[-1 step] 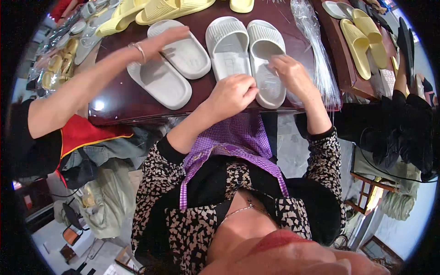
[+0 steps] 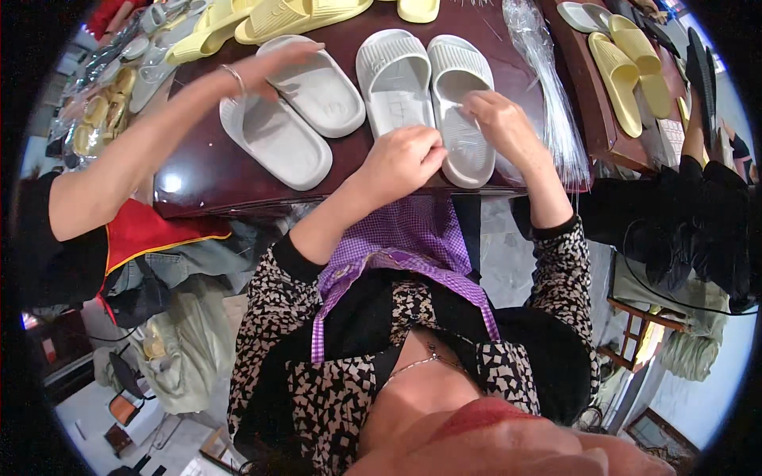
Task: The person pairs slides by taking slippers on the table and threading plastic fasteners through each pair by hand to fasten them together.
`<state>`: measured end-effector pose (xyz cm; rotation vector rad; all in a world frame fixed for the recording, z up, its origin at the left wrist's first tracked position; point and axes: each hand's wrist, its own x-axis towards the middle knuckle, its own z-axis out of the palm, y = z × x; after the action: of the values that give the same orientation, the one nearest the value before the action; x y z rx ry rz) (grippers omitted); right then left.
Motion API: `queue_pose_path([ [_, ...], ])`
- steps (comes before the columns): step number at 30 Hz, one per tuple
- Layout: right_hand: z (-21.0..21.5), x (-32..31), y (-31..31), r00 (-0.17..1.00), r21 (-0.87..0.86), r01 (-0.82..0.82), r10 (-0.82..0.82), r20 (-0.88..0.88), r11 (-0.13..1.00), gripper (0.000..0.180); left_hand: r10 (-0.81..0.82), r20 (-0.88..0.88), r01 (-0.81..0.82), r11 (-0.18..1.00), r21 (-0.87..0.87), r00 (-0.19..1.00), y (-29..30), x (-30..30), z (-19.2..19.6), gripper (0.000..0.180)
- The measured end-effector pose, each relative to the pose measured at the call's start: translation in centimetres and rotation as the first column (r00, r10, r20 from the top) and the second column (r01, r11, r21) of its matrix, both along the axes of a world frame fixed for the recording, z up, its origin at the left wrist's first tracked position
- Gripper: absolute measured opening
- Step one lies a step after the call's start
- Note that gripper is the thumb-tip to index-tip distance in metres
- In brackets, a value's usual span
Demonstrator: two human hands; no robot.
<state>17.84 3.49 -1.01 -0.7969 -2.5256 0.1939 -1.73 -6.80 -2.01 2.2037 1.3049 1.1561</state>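
Two pale grey slide slippers stand side by side before me, toes pointing away. My left hand [image 2: 402, 161] is closed over the heel of the left slipper [image 2: 394, 79], thumb and forefinger pressed together beside the gap between the pair. Whatever it pinches is hidden. My right hand [image 2: 506, 125] hovers at the opening of the right slipper [image 2: 468, 155], its fingers bent together in a pinch. What these fingers hold is too fine to make out. Close by on the right lies a bundle of thin clear plastic strands [image 2: 562, 135].
At left, a co-worker's hand [image 2: 270, 70] reaches over another pair of grey slippers [image 2: 286, 155]. Yellow slippers [image 2: 298, 17] lie along the far edge of the dark red table [image 2: 198, 178]. More yellow slippers [image 2: 617, 75] rest on a second table at right.
My right hand has shifted very slightly left over the slipper opening. The co-worker's hand has moved a little over the grey slippers. My left hand is nearly still.
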Motion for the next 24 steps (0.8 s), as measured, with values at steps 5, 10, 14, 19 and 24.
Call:
queue_pose_path([
  [5,0.3,-1.7,0.5,0.997,0.043,0.063,-0.065,0.045,0.997,0.023,0.177,-0.084,-0.178,0.984,0.001,0.981,2.7,0.1,-1.3,0.012],
  [10,0.5,-0.6,-0.9,0.987,0.059,0.090,-0.082,-0.136,0.994,0.022,0.257,-0.187,-0.257,0.966,0.028,0.948,4.2,0.5,-1.6,0.012],
  [14,0.4,-0.5,1.5,0.940,-0.034,0.162,-0.164,-0.298,0.986,0.017,0.331,-0.255,-0.320,0.944,0.086,0.909,5.3,0.1,-2.1,0.011],
  [19,-1.6,0.1,8.9,0.862,-0.253,0.339,-0.407,-0.304,0.906,0.021,0.327,-0.281,-0.306,0.945,0.117,0.902,6.3,-0.5,-1.9,0.013],
  [24,-2.7,-1.1,13.8,0.818,-0.327,0.564,-0.567,0.096,0.758,0.032,0.345,-0.285,-0.315,0.937,0.149,0.894,6.6,0.1,-1.8,0.012],
])
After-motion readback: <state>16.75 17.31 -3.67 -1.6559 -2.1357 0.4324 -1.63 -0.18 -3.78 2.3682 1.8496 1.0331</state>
